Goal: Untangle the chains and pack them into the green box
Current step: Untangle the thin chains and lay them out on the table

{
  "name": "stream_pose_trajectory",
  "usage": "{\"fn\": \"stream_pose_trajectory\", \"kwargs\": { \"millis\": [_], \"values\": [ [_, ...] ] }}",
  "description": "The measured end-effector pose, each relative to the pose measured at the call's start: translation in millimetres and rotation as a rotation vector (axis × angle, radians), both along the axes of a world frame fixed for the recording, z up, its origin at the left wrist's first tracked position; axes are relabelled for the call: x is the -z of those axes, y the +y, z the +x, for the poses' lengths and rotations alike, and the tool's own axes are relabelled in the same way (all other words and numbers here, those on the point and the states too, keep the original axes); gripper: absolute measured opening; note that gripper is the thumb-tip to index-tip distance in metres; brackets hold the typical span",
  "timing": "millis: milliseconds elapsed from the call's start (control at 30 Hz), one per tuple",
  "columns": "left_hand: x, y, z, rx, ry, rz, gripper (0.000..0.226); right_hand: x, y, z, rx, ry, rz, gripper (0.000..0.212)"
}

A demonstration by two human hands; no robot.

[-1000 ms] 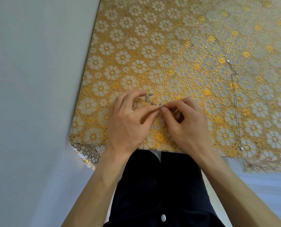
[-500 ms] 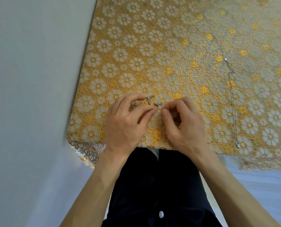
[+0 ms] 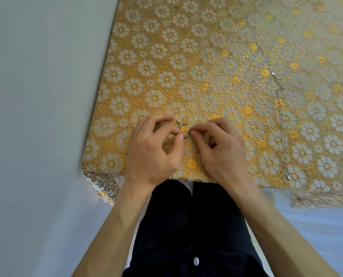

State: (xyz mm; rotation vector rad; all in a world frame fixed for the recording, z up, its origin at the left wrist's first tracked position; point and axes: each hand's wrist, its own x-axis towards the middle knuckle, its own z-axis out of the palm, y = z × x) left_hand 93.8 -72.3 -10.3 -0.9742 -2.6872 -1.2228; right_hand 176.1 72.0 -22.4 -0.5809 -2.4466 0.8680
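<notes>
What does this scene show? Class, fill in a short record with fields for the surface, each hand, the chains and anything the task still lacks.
Surface: tablecloth with a gold flower pattern
Left hand: pinches the tangled chain near the cloth's front edge
Right hand: pinches the same chain, fingertips close to the left hand's
Second chain: lies stretched out on the cloth to the right, untouched
Green box: not in view

Small tangled silver chain (image 3: 182,125) low on the gold floral tablecloth (image 3: 186,56); second thin chain (image 3: 282,116) stretched straight, well to its right.
</notes>
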Motion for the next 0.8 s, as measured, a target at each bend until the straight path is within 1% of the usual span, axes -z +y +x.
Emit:
{"fn": "stream_pose_trajectory", "kwargs": {
  "millis": [133, 300, 500, 667, 800],
  "values": [
    [1.6, 2.7, -0.8, -0.031, 0.015, -0.027, 0.012, 1.0, -0.5, 0.5, 0.006, -0.013, 0.020, 0.008],
    [2.4, 3.2, -0.7, 0.000, 0.048, -0.104, 0.016, -0.9, -1.3, 1.7, -0.021, 0.013, 0.014, 0.013],
    [1.8, 3.3, -0.9, -0.006, 0.041, -0.119, 0.016, 0.2, -1.1, 2.0, -0.035, -0.002, 0.035, 0.008],
    [0.8, 3.4, -0.3, 0.001, 0.039, -0.120, 0.014, -0.5, 0.7, 4.4, -0.031, 0.018, -0.078, 0.008],
    [1.4, 3.4, -0.2, -0.004, 0.037, -0.105, 0.009, -2.9, 1.4, 5.8, -0.047, 0.034, -0.133, 0.007]
  ]
}}
